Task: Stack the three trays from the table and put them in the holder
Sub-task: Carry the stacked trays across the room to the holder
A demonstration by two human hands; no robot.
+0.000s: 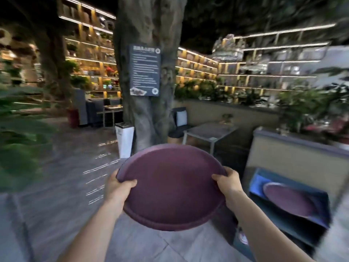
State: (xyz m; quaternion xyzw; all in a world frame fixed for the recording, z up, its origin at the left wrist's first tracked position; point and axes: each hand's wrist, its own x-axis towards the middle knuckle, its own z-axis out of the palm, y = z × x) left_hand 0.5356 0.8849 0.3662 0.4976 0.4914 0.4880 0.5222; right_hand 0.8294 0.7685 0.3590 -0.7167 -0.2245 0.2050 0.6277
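- We see the left hand (118, 188) clamped on the rim of a round purple tray (171, 186) at its 9 o'clock edge, thumb lying over the lip, forearm reaching up from 7 o'clock.
- The right hand (227, 184) grips the same rim at 3 o'clock, thumb on top, bare forearm stretched from 5 o'clock.
- The tray is held in the air, tilted towards us; it is matte, smooth and shallow, with a raised rolled edge. Whether more trays sit beneath it, we cannot tell.
- At 4 o'clock a dark boxy holder (294, 216) contains another purple tray (289, 201) lying slanted.
- At 12 o'clock rises a rough grey tree trunk (149, 63).
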